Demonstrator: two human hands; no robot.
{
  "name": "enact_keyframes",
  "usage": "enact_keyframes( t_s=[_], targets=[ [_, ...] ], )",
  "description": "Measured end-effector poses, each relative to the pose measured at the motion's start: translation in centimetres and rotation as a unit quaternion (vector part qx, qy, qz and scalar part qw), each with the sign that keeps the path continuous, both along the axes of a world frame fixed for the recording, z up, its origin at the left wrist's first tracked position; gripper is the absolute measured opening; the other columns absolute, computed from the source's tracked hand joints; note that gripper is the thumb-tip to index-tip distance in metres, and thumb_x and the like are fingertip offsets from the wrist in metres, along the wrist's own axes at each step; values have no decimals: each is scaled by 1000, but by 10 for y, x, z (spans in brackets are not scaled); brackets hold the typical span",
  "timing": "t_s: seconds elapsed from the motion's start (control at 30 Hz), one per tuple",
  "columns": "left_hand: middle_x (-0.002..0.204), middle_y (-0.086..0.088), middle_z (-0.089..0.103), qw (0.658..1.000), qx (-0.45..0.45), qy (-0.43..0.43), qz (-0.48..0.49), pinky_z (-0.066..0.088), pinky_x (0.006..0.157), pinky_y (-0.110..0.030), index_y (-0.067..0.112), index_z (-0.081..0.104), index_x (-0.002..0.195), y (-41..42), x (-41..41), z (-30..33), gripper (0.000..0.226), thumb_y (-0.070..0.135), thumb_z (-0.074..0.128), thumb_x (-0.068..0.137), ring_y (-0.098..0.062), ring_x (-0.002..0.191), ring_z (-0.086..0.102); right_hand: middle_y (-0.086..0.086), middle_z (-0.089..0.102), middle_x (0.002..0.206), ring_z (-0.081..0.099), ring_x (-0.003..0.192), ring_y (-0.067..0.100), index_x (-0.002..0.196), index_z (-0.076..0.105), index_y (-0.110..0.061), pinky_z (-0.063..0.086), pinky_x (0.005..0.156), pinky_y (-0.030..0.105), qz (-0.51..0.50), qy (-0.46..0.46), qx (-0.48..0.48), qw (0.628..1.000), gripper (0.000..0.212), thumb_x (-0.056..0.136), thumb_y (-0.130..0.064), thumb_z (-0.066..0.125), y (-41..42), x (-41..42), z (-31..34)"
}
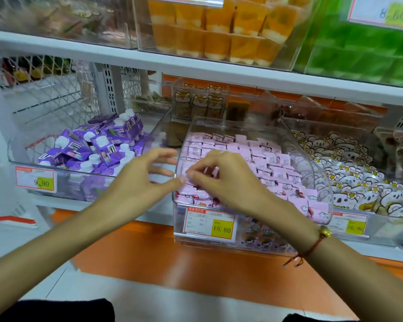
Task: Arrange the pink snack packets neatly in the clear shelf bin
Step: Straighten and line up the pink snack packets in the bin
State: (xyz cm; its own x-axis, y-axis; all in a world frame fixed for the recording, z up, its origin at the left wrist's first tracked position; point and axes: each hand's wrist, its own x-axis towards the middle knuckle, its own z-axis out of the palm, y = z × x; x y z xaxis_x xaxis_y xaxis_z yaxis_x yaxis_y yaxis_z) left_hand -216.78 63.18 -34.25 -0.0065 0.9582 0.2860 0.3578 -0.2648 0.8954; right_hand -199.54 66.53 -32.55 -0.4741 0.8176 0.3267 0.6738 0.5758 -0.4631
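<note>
Your right hand (226, 180) sits over the front left of the clear curved plastic shelf bin (316, 173), fingers curled down into the small pink snack packets (265, 159); fingertips look pinched on a packet near the front corner, but your knuckles hide the contact, so the grip is not certain. Your left hand (147, 180) hovers just outside the bin's left wall, fingers spread and relaxed, thumb tip near the bin's front left edge, holding nothing.

Packets fill the bin: tidy upright rows at the back and right, looser flat ones along the front lip. The bin juts out past the white shelf edge (56, 46) over the orange ledge (172, 263). Open room only in front and above; the upper shelf caps the back.

Left neighbour: a clear tray of purple drink pouches with white caps (93, 147), close beside your left hand. Right neighbour: a bin of white koala-print packets (349, 177), touching or nearly touching the pink bin's right wall, cannot tell which.

The yellow-and-red price tag reading 15.80 (209, 223) covers the bin front. Packets behind it are blurred. Your red string bracelet (312, 247) is on the right wrist. Upper shelf goods are cut off by the top of the frame.
</note>
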Motion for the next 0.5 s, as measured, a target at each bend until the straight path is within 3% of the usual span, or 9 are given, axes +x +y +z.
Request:
enact_keyframes(
  t_s=[0.07,0.13,0.27,0.4,0.5],
  targets=[
    [111,9,61,1000,-3,-12,-12,56,78,-26,28,54,111,0,2,-4,46,10,75,75,-8,92,64,-1,68,89,50,68,0,105,74,-14,38,60,8,20,-58,-28,998,28,87,-34,66,5,-5,0],
    [108,14,60,1000,10,-18,-9,55,72,-18,32,53,108,-1,3,-8,48,8,76,74,-4,89,63,-2,70,85,50,58,-5,108,72,-11,35,54,3,21,-69,-81,994,32,84,-32,69,10,-5,7],
    [105,17,56,1000,18,-23,3,55,68,-19,30,51,114,0,8,-14,53,11,78,72,-6,89,60,14,70,71,60,56,19,103,73,-14,37,46,11,12,-78,-142,987,33,77,-34,76,20,-4,16],
    [110,14,54,1000,14,-19,-6,56,67,-22,29,50,118,2,6,-15,57,11,78,72,-9,92,59,-12,61,49,51,41,2,91,77,-16,34,44,9,13,-66,-135,989,16,81,-28,74,20,-5,15],
    [110,16,55,1000,20,-16,-18,54,65,-18,38,49,110,3,4,-16,56,8,78,73,1,86,59,-4,67,64,57,56,6,80,76,-14,47,58,24,12,-74,-78,994,18,88,-27,66,18,-6,10]
  ],
)
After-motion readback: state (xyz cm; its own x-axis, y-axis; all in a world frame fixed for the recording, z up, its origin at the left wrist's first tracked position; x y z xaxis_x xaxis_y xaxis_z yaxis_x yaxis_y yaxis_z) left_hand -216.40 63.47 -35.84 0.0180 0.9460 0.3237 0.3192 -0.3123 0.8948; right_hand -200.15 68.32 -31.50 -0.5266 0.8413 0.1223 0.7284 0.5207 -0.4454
